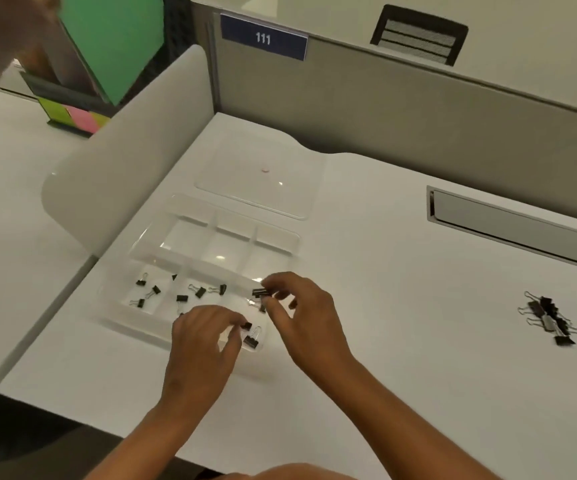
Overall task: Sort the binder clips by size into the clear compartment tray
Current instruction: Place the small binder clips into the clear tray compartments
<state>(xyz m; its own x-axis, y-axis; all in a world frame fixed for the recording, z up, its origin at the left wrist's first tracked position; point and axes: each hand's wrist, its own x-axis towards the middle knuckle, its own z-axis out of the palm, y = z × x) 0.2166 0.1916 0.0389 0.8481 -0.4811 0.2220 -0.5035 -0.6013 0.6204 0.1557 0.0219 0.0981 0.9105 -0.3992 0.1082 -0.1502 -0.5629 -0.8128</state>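
Clear compartment tray [210, 216] on white desk [384, 271], right hand [300, 306] pinching a black binder clip [260, 292] over it, left hand [204, 336] fingers curled at another clip [246, 325], loose clips [548, 318] well apart.

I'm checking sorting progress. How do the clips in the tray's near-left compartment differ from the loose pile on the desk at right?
The near-left compartment clips are small, spread apart singly and already inside the clear tray. The loose pile holds visibly larger clips, heaped and overlapping on the bare desk, still unsorted. Both are black binder clips with silver wire handles.
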